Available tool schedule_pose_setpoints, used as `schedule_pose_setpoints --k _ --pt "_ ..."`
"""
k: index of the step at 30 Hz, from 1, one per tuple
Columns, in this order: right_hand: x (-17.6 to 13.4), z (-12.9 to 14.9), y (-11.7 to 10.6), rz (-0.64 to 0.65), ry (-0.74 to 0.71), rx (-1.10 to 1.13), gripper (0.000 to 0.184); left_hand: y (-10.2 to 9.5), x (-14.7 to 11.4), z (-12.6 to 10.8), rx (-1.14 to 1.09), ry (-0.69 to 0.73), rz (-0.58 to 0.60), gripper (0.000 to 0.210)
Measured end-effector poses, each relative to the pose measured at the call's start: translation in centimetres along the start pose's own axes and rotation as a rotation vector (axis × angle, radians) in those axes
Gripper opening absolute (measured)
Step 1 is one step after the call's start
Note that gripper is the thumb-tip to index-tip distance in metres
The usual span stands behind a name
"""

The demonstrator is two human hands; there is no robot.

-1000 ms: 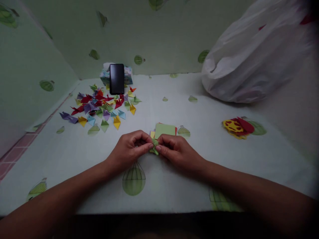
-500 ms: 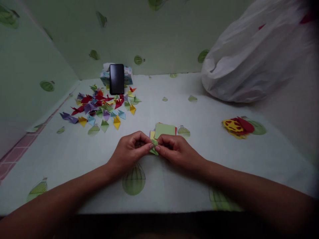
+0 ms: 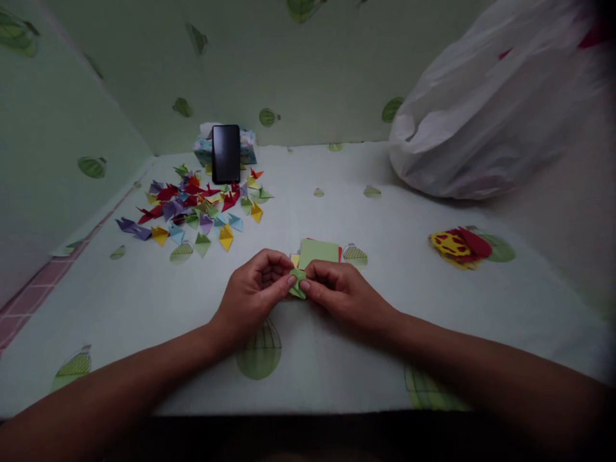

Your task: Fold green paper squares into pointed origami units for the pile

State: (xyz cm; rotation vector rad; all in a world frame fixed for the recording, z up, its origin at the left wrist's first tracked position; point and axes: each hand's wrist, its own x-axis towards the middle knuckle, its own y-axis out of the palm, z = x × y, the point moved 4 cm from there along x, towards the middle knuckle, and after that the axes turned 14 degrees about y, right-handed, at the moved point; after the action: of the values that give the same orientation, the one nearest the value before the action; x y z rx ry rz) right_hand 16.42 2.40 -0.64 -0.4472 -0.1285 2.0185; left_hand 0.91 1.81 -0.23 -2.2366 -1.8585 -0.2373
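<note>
Far wall: pale green, printed with hot-air-balloon motifs. Left wall: matching finish, meeting the far wall at a corner. Work surface: white tabletop with green balloon print, abutting the far wall. Left edge: pink tiles with pale joints. Lighting: dim; area beyond the near edge dark.

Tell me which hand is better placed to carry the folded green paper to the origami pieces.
The left hand, most likely: it pinches the folded green paper, and the origami pieces lie ahead on its side. The right hand pinches the paper too, but sits farther from them.
</note>
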Motion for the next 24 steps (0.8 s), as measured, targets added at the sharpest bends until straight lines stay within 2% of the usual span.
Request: schedule_pose_setpoints --k 5,12,24 --pt "-0.04 0.15 -0.05 0.0 -0.02 -0.007 0.024 0.18 -0.08 -0.21 0.031 0.019 0.027 0.016" --pt "-0.04 -0.06 0.07 0.006 -0.011 0.015 0.023 0.09 -0.04 -0.12 0.073 0.008 -0.003 0.004" --pt "-0.05 0.0 0.3 -0.03 -0.034 0.035 0.031 -0.14 -0.46 -0.37 0.267 0.095 -0.023 0.004"
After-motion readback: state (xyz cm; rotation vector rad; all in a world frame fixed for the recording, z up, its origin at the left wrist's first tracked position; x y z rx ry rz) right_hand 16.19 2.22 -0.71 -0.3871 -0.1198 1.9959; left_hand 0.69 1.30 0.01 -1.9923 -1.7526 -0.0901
